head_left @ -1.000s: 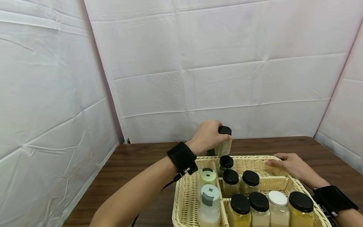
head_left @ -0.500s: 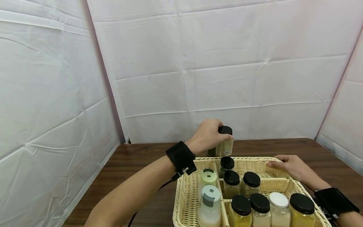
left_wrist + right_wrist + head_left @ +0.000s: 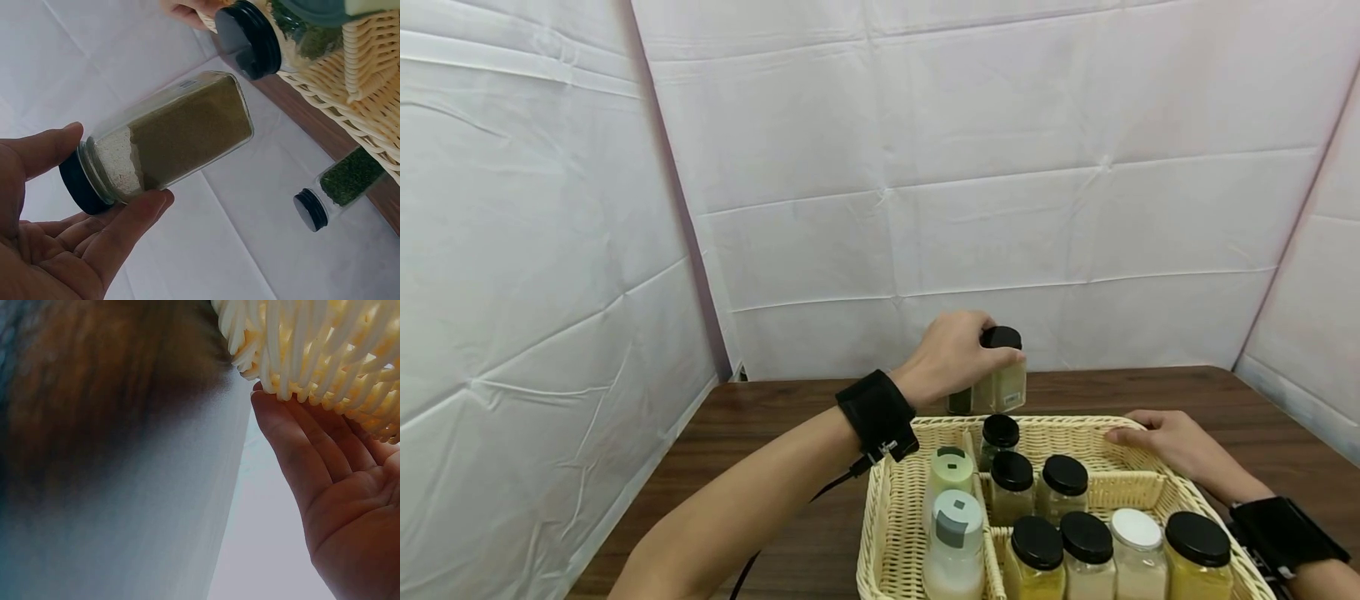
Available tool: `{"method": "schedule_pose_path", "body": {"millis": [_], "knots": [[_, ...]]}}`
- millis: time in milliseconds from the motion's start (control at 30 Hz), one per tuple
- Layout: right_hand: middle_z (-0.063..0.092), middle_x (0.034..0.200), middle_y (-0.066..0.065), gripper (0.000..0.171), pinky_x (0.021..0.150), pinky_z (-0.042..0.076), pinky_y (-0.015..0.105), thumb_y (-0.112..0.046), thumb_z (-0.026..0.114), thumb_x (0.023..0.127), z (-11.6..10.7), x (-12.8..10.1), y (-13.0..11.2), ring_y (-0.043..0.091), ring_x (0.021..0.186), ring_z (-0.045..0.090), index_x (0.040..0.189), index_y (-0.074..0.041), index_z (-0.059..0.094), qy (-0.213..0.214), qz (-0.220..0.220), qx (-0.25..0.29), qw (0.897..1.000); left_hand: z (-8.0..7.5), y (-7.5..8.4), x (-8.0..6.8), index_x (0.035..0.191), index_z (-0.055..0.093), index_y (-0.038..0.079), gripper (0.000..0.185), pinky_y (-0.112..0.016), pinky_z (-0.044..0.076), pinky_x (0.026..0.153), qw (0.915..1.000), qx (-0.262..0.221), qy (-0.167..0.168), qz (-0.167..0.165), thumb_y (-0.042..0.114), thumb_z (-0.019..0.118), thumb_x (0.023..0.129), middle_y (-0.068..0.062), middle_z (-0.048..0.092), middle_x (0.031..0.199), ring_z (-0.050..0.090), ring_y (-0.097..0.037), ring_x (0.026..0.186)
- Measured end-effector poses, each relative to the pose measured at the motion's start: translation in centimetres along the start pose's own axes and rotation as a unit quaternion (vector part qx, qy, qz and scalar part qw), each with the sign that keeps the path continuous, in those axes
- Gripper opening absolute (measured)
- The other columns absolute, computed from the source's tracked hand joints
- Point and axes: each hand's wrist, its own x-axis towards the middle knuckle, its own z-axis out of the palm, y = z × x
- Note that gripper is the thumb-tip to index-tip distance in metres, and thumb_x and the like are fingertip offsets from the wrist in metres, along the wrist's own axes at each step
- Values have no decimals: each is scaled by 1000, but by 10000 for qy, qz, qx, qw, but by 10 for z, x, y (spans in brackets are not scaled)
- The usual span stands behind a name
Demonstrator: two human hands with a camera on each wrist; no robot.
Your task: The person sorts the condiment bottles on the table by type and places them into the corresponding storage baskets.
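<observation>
My left hand pinches a clear spice jar near its black lid, thumb on one side and fingers on the other. In the left wrist view a brown powder fills much of this jar, with a paler part near the lid. The jar is held just beyond the back rim of a wicker basket. My right hand grips the basket's back right rim, thumb inside; its fingers lie against the outer wall. Partly hidden behind my left hand, a jar of green herbs stands on the table.
Inside the divided basket stand several black-lidded jars, a white-lidded jar and two bottles, one with a green cap, one with a pale blue cap. White sheeting rises behind the wooden table.
My left hand has shifted the spice jar slightly to the right and up, and more of its label side shows. The right hand keeps its place on the basket rim.
</observation>
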Motion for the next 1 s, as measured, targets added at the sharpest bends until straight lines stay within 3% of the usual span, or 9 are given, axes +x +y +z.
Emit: {"method": "schedule_pose_path", "body": {"millis": [267, 700, 1000], "knots": [[65, 133, 30, 57, 89, 51, 58, -46, 66, 105, 0, 1, 2, 53, 122, 60, 134, 3, 68, -49, 44, -36, 10000, -2, 3, -1, 98, 70, 4, 26, -21, 37, 56, 9998, -144, 37, 110, 29, 79, 99, -2, 62, 79, 50, -12, 63], [64, 133, 31, 58, 87, 52, 58, -47, 66, 105, -2, 3, 3, 54, 121, 60, 133, 4, 68, -72, 68, -102, 9999, 1, 14, 0, 101, 71, 5, 27, -20, 42, 55, 9991, -423, -9, -21, 30, 80, 97, 1, 64, 81, 54, -10, 65], [71, 123, 20, 48, 87, 52, 56, -45, 67, 105, -2, 3, 2, 44, 115, 65, 126, -3, 74, -8, 21, -136, 9999, 6, 26, 0, 103, 73, 5, 30, -19, 39, 54, 9992, -367, -63, 159, 34, 81, 97, 3, 63, 80, 52, -9, 64]]}}
